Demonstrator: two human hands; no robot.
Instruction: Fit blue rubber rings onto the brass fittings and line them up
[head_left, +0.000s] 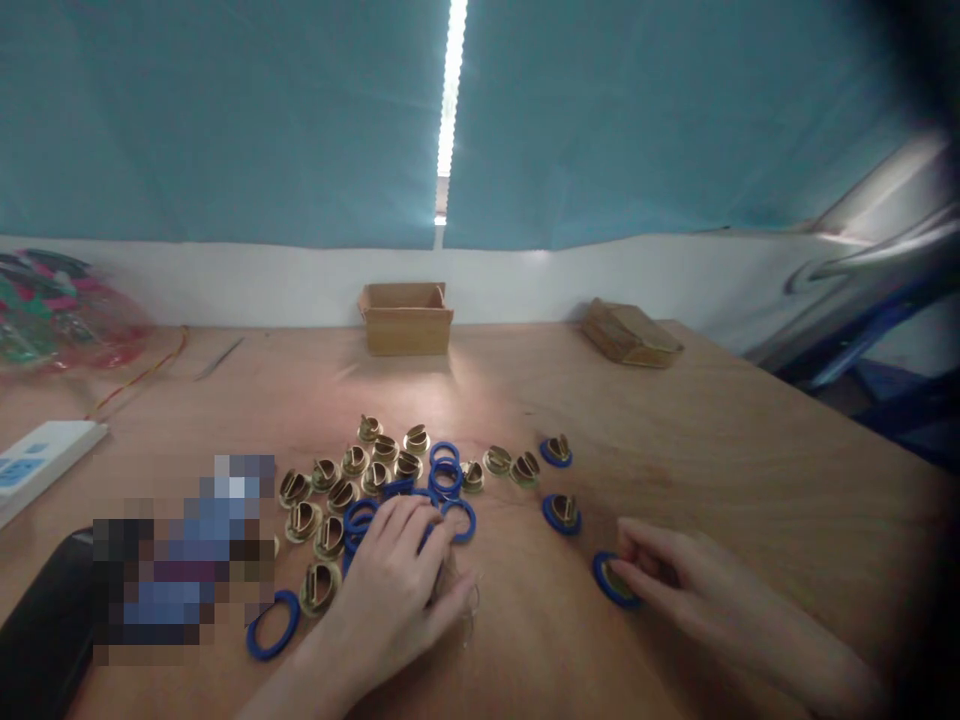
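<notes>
A heap of small brass fittings (352,470) and loose blue rubber rings (446,478) lies on the wooden table (712,450). My left hand (397,585) rests palm down at the heap's near edge, fingertips touching the blue rings. My right hand (675,580) presses its fingertips on a brass fitting with a blue ring around it (613,580). Two more ringed fittings (561,513) (556,451) sit apart to the right of the heap. One blue ring (272,625) lies alone near the left.
An open cardboard box (406,316) and a flat cardboard piece (630,333) stand at the table's far edge by the white wall. A white power strip (41,460) and a dark object (45,630) lie at the left, beside a blurred patch.
</notes>
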